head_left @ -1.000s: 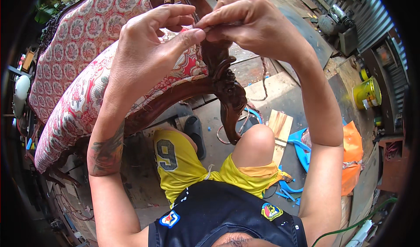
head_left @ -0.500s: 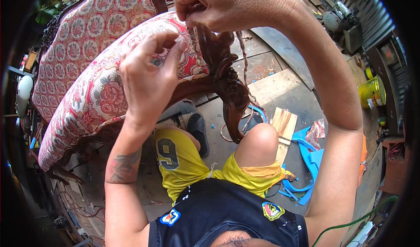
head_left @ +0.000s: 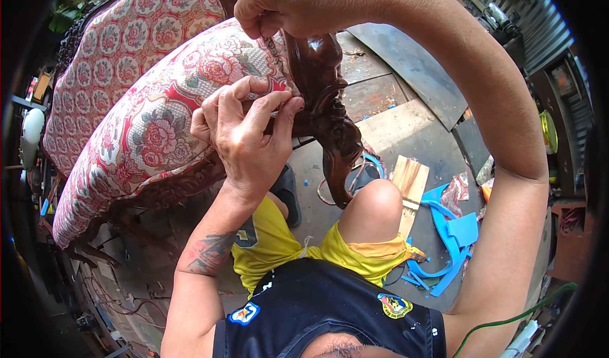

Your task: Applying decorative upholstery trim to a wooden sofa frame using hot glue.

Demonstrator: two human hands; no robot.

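Observation:
An upholstered chair with red and cream floral fabric stands before me, its padded seat [head_left: 152,136] bordered by a carved dark wood frame [head_left: 323,85]. My left hand [head_left: 244,129] is closed in a pinch at the fabric's edge, right beside the wood; what is between its fingertips is too small to make out. Above it, my right hand [head_left: 304,6] reaches over from the right, thumb and fingers pressed together. A narrow braided trim [head_left: 274,50] runs down from its fingertips along the seam between fabric and wood.
The chair's patterned backrest [head_left: 133,59] rises at the far left. Blue foam scraps [head_left: 453,244] and a wooden board [head_left: 409,183] lie on the floor right of my knee. A dark slipper [head_left: 287,196] shows below the seat. A yellow bucket [head_left: 549,132] stands at the right.
My left hand has moved right and down from above the seat to the fabric's edge, its fingers now pinched. My right hand has shifted slightly left.

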